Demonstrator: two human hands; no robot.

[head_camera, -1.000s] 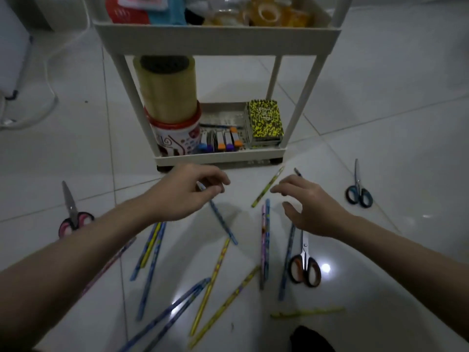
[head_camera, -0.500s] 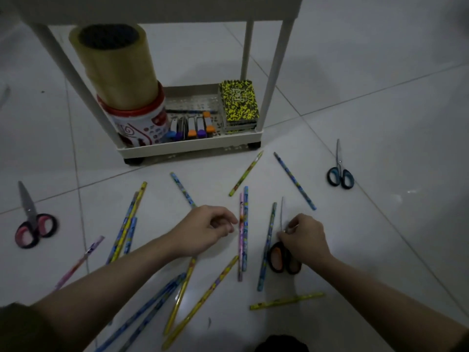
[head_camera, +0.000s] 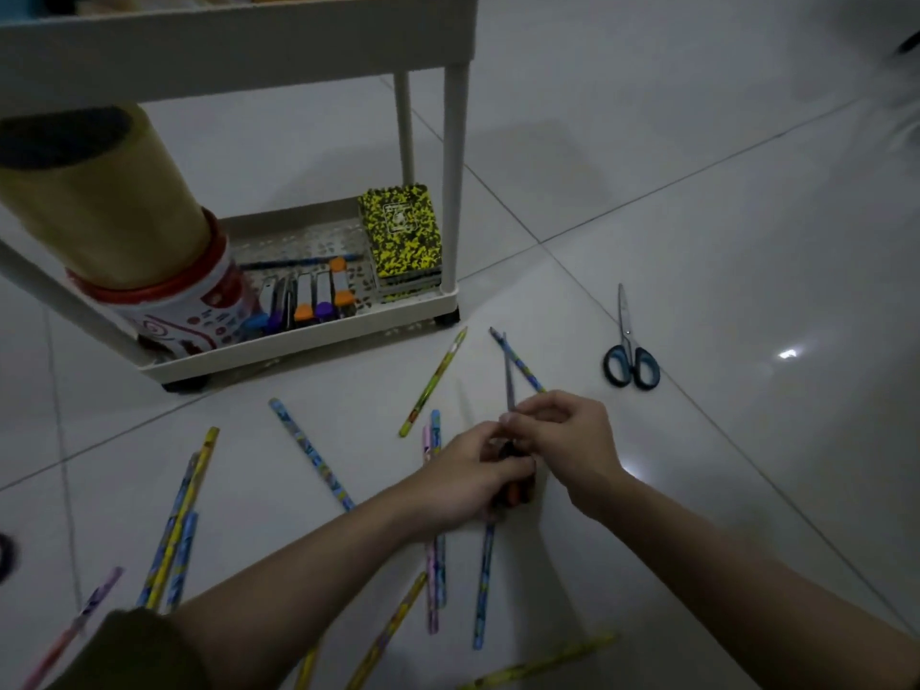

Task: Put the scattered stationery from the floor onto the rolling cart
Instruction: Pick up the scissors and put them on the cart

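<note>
Both hands meet over the floor in front of the white rolling cart [head_camera: 298, 351]. My right hand [head_camera: 562, 445] pinches the orange-handled scissors [head_camera: 509, 385] near the pivot, blades pointing up and away. My left hand [head_camera: 478, 478] wraps the dark and orange handles [head_camera: 515, 493], mostly hiding them. Several patterned pencils lie scattered on the tiles: a blue one [head_camera: 311, 453], a yellow one [head_camera: 433, 383], a blue one [head_camera: 517, 362] behind the blades, a pink and blue pair [head_camera: 434, 570]. Blue-handled scissors [head_camera: 630, 348] lie to the right.
The cart's bottom shelf holds a yellow roll on a red-and-white tub [head_camera: 164, 291], several staplers [head_camera: 308, 301] and a yellow speckled notebook stack [head_camera: 403, 236]. More pencils [head_camera: 179, 520] lie at the left. A dark scissor handle [head_camera: 5, 557] shows at the left edge.
My right hand has lifted the orange-handled scissors off the floor. My left hand has left the pencils and closed on the scissor handles. The view has moved closer to the cart.
</note>
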